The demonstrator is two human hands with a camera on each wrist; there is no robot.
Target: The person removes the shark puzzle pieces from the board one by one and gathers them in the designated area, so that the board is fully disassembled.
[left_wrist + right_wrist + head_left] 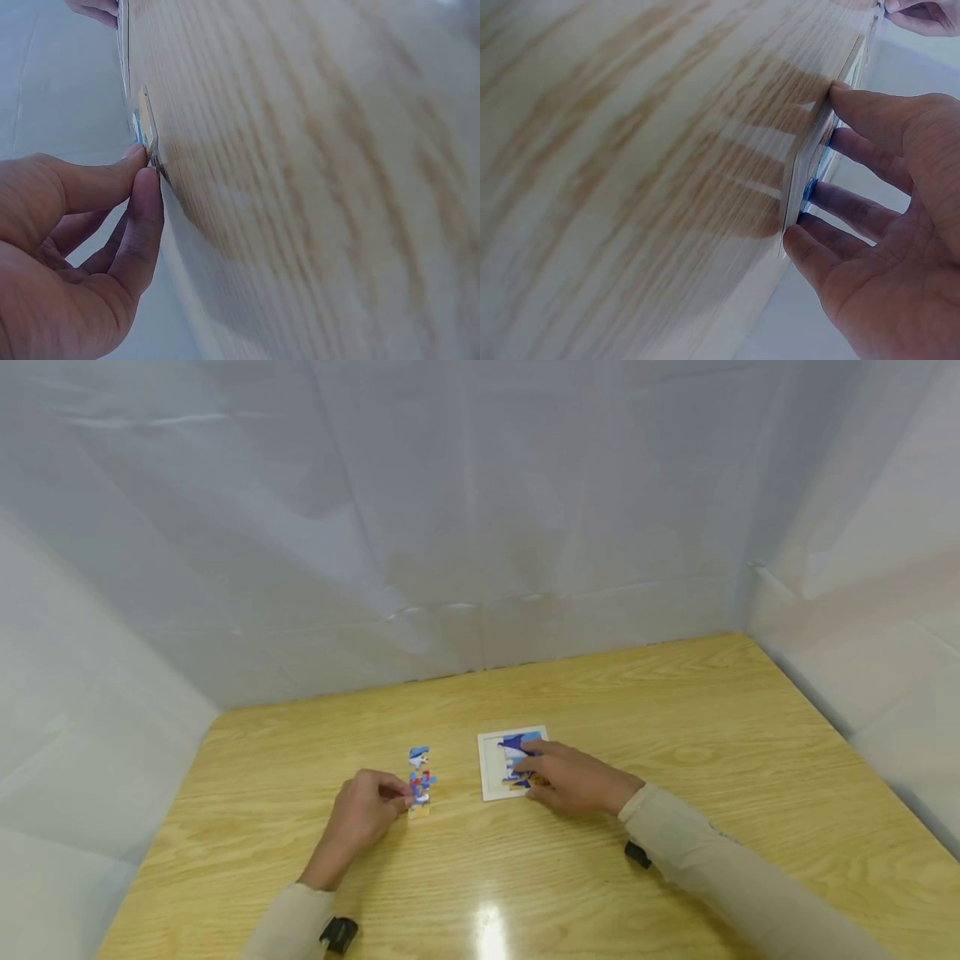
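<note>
Jigsaw assembly part done; loose pieces remain outside the board.

Left hand [363, 814], lower centre-left of the head view, pinches a piece between thumb and forefinger at the near end of the loose puzzle pieces [419, 779] lying in a short row on the table [675, 710]. Right hand [573, 777] rests with straight fingers [870, 112] pressing placed pieces in the white puzzle board [491, 768], just right of the row. Judged: several blue pieces sit in the board, white area is unfilled, and the row is yet to be placed.
</note>
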